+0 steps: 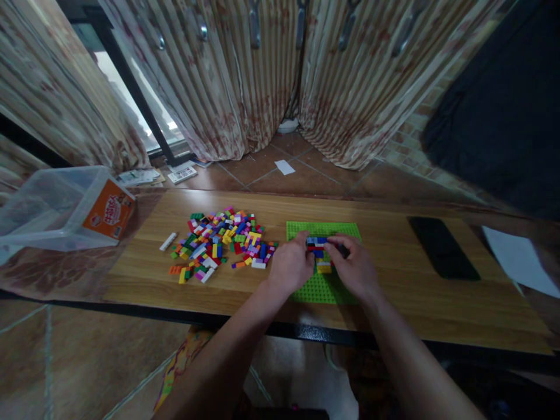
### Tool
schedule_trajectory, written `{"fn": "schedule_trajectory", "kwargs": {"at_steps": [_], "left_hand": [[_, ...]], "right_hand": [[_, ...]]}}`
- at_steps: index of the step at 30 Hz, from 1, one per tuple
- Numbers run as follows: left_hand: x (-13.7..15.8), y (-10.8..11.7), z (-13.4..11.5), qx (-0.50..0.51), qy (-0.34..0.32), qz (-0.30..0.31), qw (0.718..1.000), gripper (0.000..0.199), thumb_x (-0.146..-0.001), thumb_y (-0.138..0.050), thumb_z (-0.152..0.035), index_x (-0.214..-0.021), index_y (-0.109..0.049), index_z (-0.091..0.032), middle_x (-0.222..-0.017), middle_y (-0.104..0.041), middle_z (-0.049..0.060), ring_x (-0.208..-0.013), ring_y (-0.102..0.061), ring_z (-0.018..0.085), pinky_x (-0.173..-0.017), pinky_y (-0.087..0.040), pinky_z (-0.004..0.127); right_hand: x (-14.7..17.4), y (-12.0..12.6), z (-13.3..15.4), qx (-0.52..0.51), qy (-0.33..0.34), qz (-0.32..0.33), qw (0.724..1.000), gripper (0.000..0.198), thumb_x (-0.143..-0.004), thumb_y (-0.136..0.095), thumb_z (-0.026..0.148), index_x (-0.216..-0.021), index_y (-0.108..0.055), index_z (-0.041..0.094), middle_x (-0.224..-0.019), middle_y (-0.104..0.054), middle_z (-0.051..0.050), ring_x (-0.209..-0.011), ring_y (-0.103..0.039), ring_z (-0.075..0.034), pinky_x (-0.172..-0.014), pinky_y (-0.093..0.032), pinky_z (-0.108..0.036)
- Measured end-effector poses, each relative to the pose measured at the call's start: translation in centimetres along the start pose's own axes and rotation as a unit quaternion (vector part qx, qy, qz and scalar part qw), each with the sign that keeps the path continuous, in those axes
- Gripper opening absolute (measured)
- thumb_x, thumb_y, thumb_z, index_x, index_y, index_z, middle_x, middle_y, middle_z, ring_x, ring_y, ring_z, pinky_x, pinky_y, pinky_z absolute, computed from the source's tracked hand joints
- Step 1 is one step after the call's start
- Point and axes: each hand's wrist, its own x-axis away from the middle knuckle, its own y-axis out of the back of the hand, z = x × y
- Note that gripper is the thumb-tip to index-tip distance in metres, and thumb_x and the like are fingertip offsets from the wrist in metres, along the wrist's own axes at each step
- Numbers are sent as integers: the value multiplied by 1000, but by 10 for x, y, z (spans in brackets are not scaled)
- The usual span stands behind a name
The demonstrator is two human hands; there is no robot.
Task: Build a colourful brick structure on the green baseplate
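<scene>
A small building-brick assembly (316, 240) in blue, red and white stands over the green baseplate (324, 291), with yellow bricks (324, 267) at its near side. My left hand (292, 263) grips the assembly from the left, fingers curled and thumb against its side. From the right, my right hand (355, 269) closes on the same assembly with bent fingers and thumb. The fingers cover part of the bricks, so I cannot tell whether one is held loose. Left of the plate lies a pile of loose bricks (227, 236) in many colours.
The wooden tabletop (402, 309) carries a dark flat panel (443, 248) on the right. A white paper (520, 259) lies beyond it. At the far left stands a clear plastic bin (48, 201) with an orange label. A single white brick (168, 241) lies beside the pile.
</scene>
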Motion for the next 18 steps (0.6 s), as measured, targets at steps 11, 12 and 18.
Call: {"fn": "schedule_trajectory", "kwargs": {"at_steps": [11, 12, 18], "left_hand": [[-3, 12, 5, 35, 6, -5, 999, 49, -83, -46, -13, -131, -50, -13, -86, -73, 8, -81, -69, 22, -76, -52, 31], [-4, 15, 7, 42, 8, -12, 999, 48, -82, -47, -13, -131, -50, -12, -85, -73, 8, -79, -69, 21, -75, -51, 31], [-7, 42, 21, 70, 28, -82, 994, 42, -83, -48, -14, -125, -54, -10, -85, -73, 8, -77, -68, 19, -71, -50, 28]], "right_hand": [[5, -12, 7, 39, 2, -21, 999, 30, -78, -63, 41, -99, -65, 19, -112, -59, -13, -110, -53, -28, -100, -39, -47], [5, -12, 6, 38, 2, -19, 999, 31, -77, -64, 41, -99, -65, 19, -111, -59, -13, -109, -53, -28, -100, -39, -46], [2, -1, 5, 20, -4, 0, 1000, 34, -84, -55, 47, -98, -66, 18, -110, -62, -13, -106, -56, -27, -97, -41, -45]]}}
